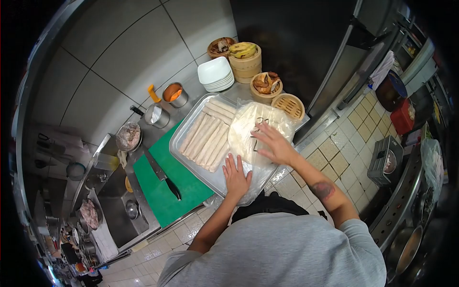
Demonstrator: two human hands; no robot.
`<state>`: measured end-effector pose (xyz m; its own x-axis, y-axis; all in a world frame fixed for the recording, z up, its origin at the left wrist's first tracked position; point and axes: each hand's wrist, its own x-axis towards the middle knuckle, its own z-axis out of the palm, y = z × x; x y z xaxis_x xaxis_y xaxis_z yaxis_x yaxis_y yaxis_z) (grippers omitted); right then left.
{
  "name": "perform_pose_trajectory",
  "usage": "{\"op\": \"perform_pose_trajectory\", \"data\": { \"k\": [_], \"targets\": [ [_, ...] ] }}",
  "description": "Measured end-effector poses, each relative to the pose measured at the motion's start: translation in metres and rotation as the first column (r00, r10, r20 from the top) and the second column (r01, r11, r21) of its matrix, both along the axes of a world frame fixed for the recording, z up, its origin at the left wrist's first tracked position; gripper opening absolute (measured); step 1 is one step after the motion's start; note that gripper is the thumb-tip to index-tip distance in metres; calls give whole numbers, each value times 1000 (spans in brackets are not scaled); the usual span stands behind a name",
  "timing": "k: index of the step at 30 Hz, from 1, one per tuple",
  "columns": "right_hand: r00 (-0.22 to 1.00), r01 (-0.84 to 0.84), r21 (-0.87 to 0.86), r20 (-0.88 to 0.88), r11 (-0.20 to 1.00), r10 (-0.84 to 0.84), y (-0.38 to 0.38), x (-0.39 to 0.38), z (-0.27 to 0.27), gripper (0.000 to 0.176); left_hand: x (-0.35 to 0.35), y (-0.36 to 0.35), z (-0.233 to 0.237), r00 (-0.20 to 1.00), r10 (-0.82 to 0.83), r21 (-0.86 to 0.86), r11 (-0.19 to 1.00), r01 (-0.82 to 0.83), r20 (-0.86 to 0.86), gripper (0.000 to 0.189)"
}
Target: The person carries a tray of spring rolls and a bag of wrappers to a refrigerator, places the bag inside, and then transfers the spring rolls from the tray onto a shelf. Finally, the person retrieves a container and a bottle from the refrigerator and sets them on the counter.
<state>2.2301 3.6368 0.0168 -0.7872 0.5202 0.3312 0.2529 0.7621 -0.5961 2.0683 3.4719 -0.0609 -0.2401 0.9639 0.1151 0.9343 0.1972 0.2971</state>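
Note:
A metal tray [180, 136] holds several long pale rolls [205, 136] lined up side by side, with a few more laid across at the far end. On the tray's right side lies a stack of round pale wrappers [246, 126] in a clear plastic bag [258, 179]. My left hand [236, 178] is spread flat at the near edge of the tray, beside the ends of the rolls and at the bag. My right hand [276, 144] rests with fingers apart over the bagged wrappers, touching the plastic. Neither hand grips anything.
Left of the tray, a knife [162, 174] lies on a green cutting board [186, 193], with a sink [117, 210] beyond. Behind are metal cups [175, 95], white dishes [215, 71] and bamboo steamers [245, 64]. A bowl of minced-looking filling [129, 136] stands by the wall.

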Motion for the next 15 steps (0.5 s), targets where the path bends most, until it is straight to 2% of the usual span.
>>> {"op": "perform_pose_trajectory", "data": {
  "k": [3, 6, 9, 12, 14, 15],
  "targets": [
    [974, 5, 212, 219, 977, -52, 32, -45, 8, 69, 6, 0, 42, 986, 150, -112, 984, -140, 79, 90],
    [899, -28, 292, 425, 956, -103, 37, -65, -31, 73, 8, -3, 59, 928, 311, -183, 943, -276, 204, 96],
    [880, -12, 239, 463, 971, -104, 38, -68, -41, 77, 13, -12, 73, 940, 271, -300, 932, -202, 207, 88],
    [902, -20, 272, 421, 962, -100, 42, -70, -50, 77, 18, -22, 50, 865, 341, -430, 887, -167, 368, 64],
    [921, -4, 369, 364, 929, -140, 42, -72, -54, 84, 15, -32, 20, 919, 237, -277, 949, -150, 316, 45],
    [935, -61, 320, 350, 945, -58, 36, -70, -48, 87, 9, -33, 13, 943, 188, -190, 972, -139, 276, 36]
  ]
}}
